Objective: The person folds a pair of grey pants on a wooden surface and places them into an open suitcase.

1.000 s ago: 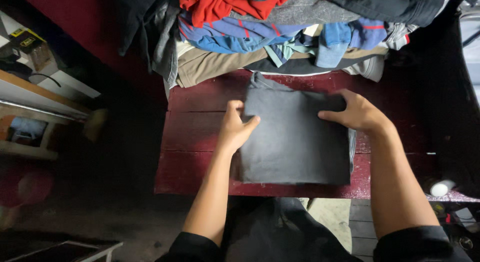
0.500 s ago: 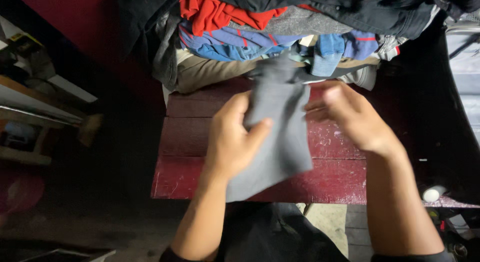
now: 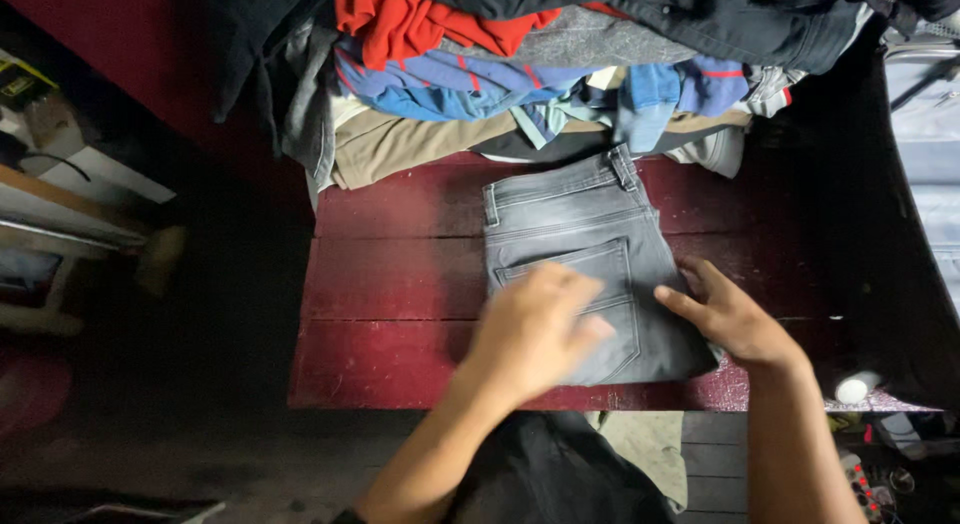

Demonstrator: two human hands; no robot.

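Resting: folded grey jeans (image 3: 580, 254) flat on red bench (image 3: 400, 284), centre.
Left hand (image 3: 530, 334): blurred, fingers spread flat on jeans, 6 o'clock edge.
Right hand (image 3: 730, 319): open, fingertips touching jeans, 4 o'clock corner.
Clothes pile (image 3: 540, 64): 12 o'clock.

Single head view — looks steeply down, close, onto the red table (image 3: 400, 284).

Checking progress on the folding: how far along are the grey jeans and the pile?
Done: grey jeans lie folded on the red table, pocket up. In hand: left hand and right hand press flat on them. Left: the clothes pile behind looks unfolded.
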